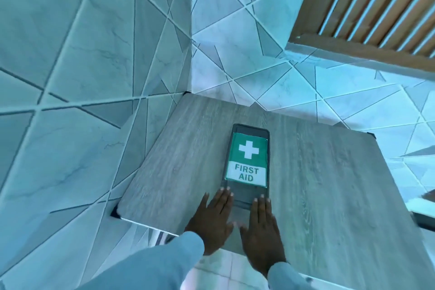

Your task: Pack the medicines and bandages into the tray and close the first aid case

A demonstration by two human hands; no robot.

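Observation:
A dark grey first aid case (pixel 249 133) lies shut and flat in the middle of a grey wood-grain table (pixel 179 160). Its lid carries a green label (pixel 246 160) with a white cross and the words FIRST AID. My left hand (pixel 213 218) lies flat with fingers spread, fingertips touching the case's near left corner. My right hand (pixel 260 228) lies flat beside it, fingertips on the case's near right edge. Neither hand holds anything. No medicines or bandages are in view.
The small table stands on a pale tiled floor (pixel 70 54) with dark diagonal lines. A wooden slatted panel (pixel 376 7) fills the upper right. The table's near edge runs under my wrists and light blue sleeves.

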